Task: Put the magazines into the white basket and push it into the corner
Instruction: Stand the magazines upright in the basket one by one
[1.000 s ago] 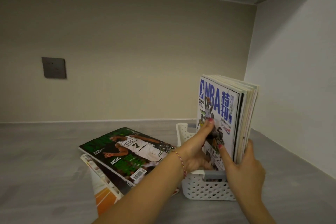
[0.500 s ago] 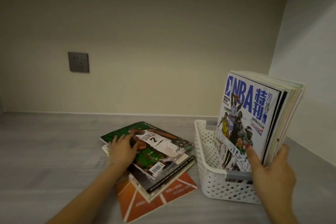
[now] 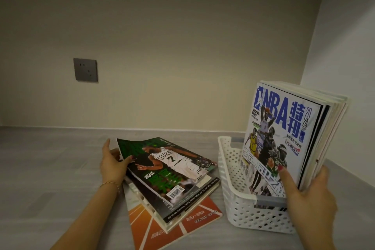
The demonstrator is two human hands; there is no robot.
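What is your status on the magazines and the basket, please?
Left hand gripping green Celtics magazine atop flat stack. Right hand holding upright magazines in white basket. Basket short of corner, path clear.

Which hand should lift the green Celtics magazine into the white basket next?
Left. The left hand already grips the green Celtics magazine at its raised far edge, on top of the flat pile. The right hand is busy holding the upright magazines standing in the white basket.
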